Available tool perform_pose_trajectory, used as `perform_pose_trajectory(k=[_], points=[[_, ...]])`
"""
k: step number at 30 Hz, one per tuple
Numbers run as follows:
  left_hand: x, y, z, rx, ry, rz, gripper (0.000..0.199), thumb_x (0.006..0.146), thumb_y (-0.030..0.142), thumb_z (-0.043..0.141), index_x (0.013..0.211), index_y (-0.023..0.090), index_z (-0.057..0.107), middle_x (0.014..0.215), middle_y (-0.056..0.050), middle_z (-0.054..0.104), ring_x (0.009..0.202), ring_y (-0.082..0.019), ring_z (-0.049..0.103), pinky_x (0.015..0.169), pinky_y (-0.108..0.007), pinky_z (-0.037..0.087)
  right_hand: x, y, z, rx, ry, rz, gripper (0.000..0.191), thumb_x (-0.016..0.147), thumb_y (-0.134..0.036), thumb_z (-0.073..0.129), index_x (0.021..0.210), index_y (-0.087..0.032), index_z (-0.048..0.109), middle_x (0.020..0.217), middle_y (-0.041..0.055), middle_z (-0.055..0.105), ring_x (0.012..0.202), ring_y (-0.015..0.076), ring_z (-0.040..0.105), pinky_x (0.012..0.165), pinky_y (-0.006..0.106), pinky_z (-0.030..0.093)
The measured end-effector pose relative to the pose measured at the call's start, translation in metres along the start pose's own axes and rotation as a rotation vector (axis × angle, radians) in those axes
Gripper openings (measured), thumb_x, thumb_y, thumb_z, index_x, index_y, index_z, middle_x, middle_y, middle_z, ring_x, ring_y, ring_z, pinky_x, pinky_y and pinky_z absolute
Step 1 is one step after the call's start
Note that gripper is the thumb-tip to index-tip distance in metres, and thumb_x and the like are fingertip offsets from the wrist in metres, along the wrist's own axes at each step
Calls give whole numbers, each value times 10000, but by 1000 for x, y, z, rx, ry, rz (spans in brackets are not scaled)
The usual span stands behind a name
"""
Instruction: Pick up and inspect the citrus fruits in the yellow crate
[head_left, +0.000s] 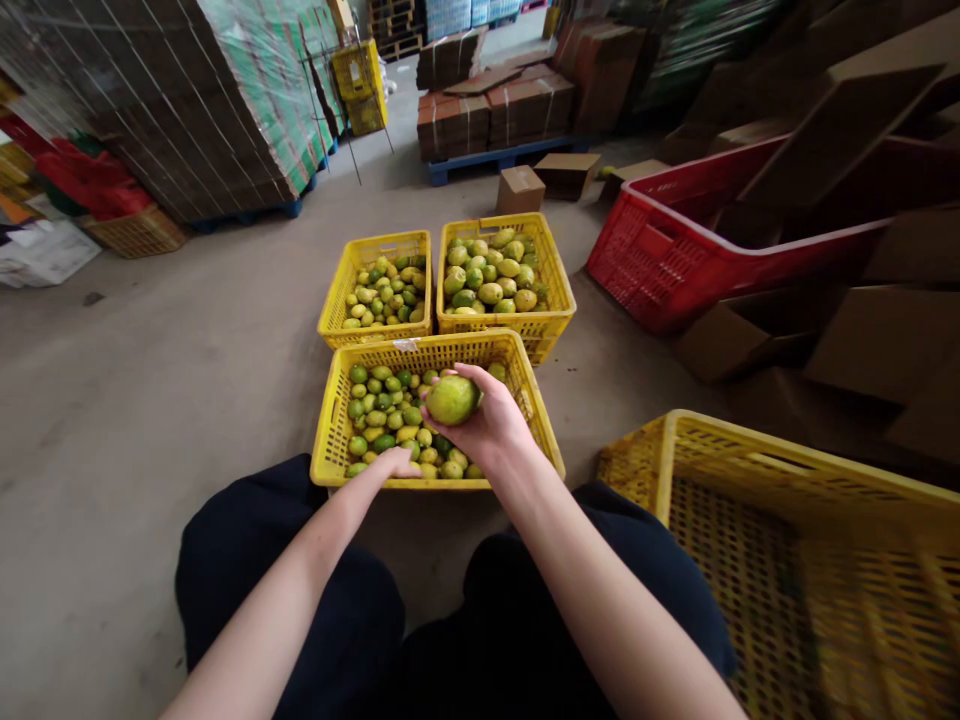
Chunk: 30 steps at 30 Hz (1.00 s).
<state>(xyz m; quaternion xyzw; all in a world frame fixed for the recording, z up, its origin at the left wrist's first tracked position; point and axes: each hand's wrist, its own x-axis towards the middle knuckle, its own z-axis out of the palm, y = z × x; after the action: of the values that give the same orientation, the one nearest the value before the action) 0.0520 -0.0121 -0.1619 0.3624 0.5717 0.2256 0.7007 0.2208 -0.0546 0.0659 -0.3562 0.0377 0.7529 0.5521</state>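
My right hand (487,418) is wrapped round a large green-yellow fruit (453,400), held above the near yellow crate (324,440). Small green and yellow fruits (384,400) fill the bottom of that crate. Over its near rim, left of the held fruit, lies my left hand (396,463); its fingers point in among the fruits, and their tips are too small to make out. Just beyond stand two more yellow crates side by side: the left one (336,290) holds small fruits, the right one (559,290) larger ones.
A large yellow crate (750,445) stands at my right knee. Behind it are a red crate (652,255) and open cardboard boxes (757,320). Stacked flat cardboard on a blue pallet (487,158) and a wrapped pallet load (217,110) stand further back.
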Motion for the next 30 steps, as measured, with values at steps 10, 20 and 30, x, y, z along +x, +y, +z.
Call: perform_pose_trajectory(k=[10, 20, 30], points=[[-30, 90, -9, 44, -92, -79, 272, 844, 321, 431, 699, 134, 566, 564, -42, 583, 547, -133, 517, 516, -238, 397, -8, -10, 0, 3, 2, -63, 88, 690, -230, 472, 751, -182, 512, 663, 52, 602, 676, 212, 596, 576, 370, 518], [-113, 153, 5, -445, -474, 162, 279, 719, 307, 471, 874, 120, 608, 743, -81, 632, 579, -152, 582, 497, -232, 457, 5, 0, 4, -100, -67, -45, 185, 747, -296, 468, 785, -139, 558, 612, 74, 624, 495, 159, 556, 328, 201, 361], [-104, 158, 5, -971, -217, 59, 50, 714, 140, 491, 686, 143, 534, 631, -15, 581, 622, -123, 601, 557, -222, 505, 19, 12, 3, -180, -110, -11, 160, 702, -314, 540, 735, -166, 593, 609, 57, 625, 571, 165, 586, 505, 255, 501]])
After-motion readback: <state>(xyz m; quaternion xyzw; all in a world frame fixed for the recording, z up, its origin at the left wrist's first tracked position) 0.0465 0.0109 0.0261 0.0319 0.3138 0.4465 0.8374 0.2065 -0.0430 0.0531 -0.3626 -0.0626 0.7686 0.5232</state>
